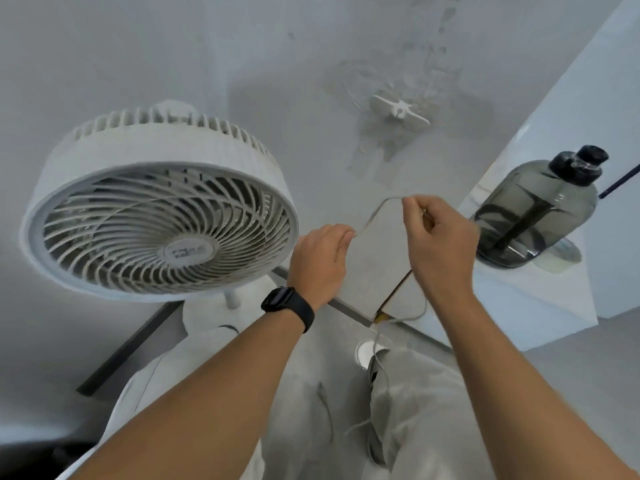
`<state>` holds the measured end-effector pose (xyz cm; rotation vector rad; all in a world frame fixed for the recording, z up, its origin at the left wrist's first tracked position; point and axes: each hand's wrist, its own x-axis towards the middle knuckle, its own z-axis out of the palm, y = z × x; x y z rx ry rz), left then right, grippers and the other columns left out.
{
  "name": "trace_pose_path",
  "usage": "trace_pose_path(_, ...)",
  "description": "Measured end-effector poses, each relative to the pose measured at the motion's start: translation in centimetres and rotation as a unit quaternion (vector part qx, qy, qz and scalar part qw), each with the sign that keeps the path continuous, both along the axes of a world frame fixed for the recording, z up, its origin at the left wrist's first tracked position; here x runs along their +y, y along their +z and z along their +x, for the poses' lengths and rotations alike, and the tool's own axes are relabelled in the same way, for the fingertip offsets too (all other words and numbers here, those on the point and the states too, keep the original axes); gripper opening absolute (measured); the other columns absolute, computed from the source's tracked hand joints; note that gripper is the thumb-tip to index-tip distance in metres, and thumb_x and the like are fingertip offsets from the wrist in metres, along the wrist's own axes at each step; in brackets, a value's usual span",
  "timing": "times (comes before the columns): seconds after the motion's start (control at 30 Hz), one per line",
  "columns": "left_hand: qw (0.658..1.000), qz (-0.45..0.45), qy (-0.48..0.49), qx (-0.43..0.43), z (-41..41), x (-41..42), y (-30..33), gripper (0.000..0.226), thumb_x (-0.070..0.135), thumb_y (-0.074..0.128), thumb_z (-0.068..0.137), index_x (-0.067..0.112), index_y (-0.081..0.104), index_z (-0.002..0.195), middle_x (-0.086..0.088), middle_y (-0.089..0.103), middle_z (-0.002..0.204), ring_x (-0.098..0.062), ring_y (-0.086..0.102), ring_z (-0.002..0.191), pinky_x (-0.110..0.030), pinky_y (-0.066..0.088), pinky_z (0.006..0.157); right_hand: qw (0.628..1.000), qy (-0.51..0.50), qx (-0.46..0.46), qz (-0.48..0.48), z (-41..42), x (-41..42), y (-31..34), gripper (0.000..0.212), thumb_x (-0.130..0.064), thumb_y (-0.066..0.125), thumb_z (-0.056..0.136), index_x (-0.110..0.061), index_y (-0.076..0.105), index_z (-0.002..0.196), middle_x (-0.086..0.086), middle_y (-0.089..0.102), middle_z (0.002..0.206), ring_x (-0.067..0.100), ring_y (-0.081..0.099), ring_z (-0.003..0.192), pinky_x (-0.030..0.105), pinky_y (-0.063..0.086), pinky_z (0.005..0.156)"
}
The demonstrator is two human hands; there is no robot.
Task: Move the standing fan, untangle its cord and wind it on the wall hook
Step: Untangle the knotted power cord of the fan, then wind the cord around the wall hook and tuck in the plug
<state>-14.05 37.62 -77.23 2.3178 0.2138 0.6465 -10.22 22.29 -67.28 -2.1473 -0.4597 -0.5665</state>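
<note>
One fan (159,206) is seen at the left, standing on the floor against the wall (104,46). Its round head is of white plastic, with a grille of curved spiral ribs and a ring of short slots round the housing. A small label is borne on the round hub, but its writing cannot be read. One thin pale cord (375,213) is stretched between two hands in front of the wall, and more of it is seen hanging down by the right forearm toward the floor. The cord is pinched by the left hand (320,259) at its fingertips, and by the right hand (441,237) between thumb and curled fingers. One black band-shaped watch (287,306) is worn on the left wrist. One white plastic hook (400,112), with flat wings either side of a central peg, is fixed to the wall above the hands; the paint round it is patchy and rough. One smoky translucent bottle (535,209) with a black cap is stood on a white ledge (540,299) at the right.
</note>
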Motion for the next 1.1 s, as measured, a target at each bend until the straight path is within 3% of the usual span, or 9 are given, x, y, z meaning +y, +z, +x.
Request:
trace_pose_path(0.13,0.998,-0.032,0.030,-0.045,5.8,-1.1,1.3,0.031,0.025,0.036,0.112,0.021,0.065,0.124,0.002,0.067,0.110,-0.023,0.062,0.100,-0.042,0.045,0.091,0.988,0.018,-0.112,-0.103,7.0,2.3,3.7,0.022,-0.032,0.061,0.101,-0.016,0.075,0.096,-0.012,0.056,0.072,0.007,0.048,0.064,0.022,0.029,0.063)
trace_pose_path(0.23,0.985,-0.106,0.078,-0.114,9.3,-1.3,2.8,0.037,0.017,0.039,0.109,0.019,0.055,0.142,-0.002,0.060,0.117,-0.022,0.058,0.105,-0.038,0.043,0.096,0.977,0.013,-0.158,-0.143,11.7,4.7,6.1,0.025,-0.037,0.059,0.100,-0.017,0.073,0.099,-0.013,0.053,0.074,0.008,0.048,0.067,0.022,0.027,0.064)
trace_pose_path(0.33,0.971,-0.147,0.119,-0.148,11.4,-1.7,4.3,0.054,0.008,0.050,0.097,0.020,0.044,0.149,-0.002,0.052,0.125,-0.021,0.053,0.115,-0.031,0.032,0.102,0.972,0.010,-0.182,-0.147,14.6,7.3,7.6,0.026,-0.039,0.057,0.100,-0.018,0.072,0.100,-0.016,0.052,0.077,0.006,0.047,0.069,0.021,0.029,0.065)
trace_pose_path(0.43,0.974,-0.102,0.142,-0.144,12.5,-2.4,5.0,0.075,0.008,0.060,0.082,0.019,0.038,0.152,-0.004,0.046,0.142,-0.027,0.044,0.133,-0.045,0.029,0.116,0.969,0.008,-0.196,-0.147,15.8,8.5,8.3,0.026,-0.039,0.056,0.101,-0.018,0.072,0.101,-0.017,0.052,0.077,0.006,0.048,0.069,0.024,0.035,0.064)
trace_pose_path(0.5,0.979,-0.071,0.141,-0.127,13.5,-2.6,5.0,0.082,0.009,0.061,0.080,0.018,0.033,0.156,-0.005,0.039,0.154,-0.032,0.031,0.148,-0.055,0.017,0.124,0.968,0.002,-0.200,-0.148,16.3,8.8,8.8,0.026,-0.038,0.055,0.101,-0.018,0.071,0.101,-0.017,0.053,0.077,0.008,0.051,0.069,0.026,0.039,0.065)
trace_pose_path(0.7,0.986,-0.076,0.105,-0.108,15.4,-2.2,4.8,0.090,0.005,0.057,0.083,0.012,0.017,0.163,-0.006,0.019,0.169,-0.032,0.003,0.159,-0.044,-0.007,0.128,0.965,-0.020,-0.210,-0.158,16.8,8.5,9.5,0.026,-0.038,0.053,0.102,-0.018,0.069,0.101,-0.010,0.062,0.077,0.017,0.061,0.073,0.033,0.045,0.063)
trace_pose_path(0.8,0.987,-0.095,0.064,-0.116,15.5,-1.3,5.1,0.086,0.001,0.052,0.086,0.010,0.016,0.163,-0.006,0.015,0.171,-0.028,-0.001,0.160,-0.042,-0.004,0.130,0.965,-0.038,-0.216,-0.142,16.6,7.6,9.7,0.028,-0.039,0.053,0.103,-0.017,0.070,0.100,-0.009,0.064,0.077,0.014,0.059,0.069,0.029,0.040,0.061)
trace_pose_path(0.9,0.988,-0.104,0.029,-0.110,15.2,-1.1,5.4,0.084,0.002,0.049,0.088,0.011,0.015,0.164,-0.002,0.012,0.172,-0.023,-0.004,0.161,-0.044,0.007,0.131,0.969,-0.056,-0.203,-0.134,16.4,6.0,9.8,0.028,-0.039,0.053,0.103,-0.016,0.070,0.102,-0.004,0.070,0.081,0.017,0.064,0.073,0.034,0.048,0.064)
trace_pose_path(1.1,0.992,-0.098,-0.012,-0.074,14.4,-1.2,5.1,0.085,0.004,0.052,0.091,0.016,0.011,0.165,0.005,0.004,0.173,-0.015,-0.011,0.160,-0.004,0.004,0.116,0.978,-0.060,-0.168,-0.108,15.8,4.2,8.1,0.022,-0.035,0.055,0.101,-0.016,0.065,0.105,-0.002,0.067,0.078,0.020,0.064,0.074,0.035,0.049,0.067)
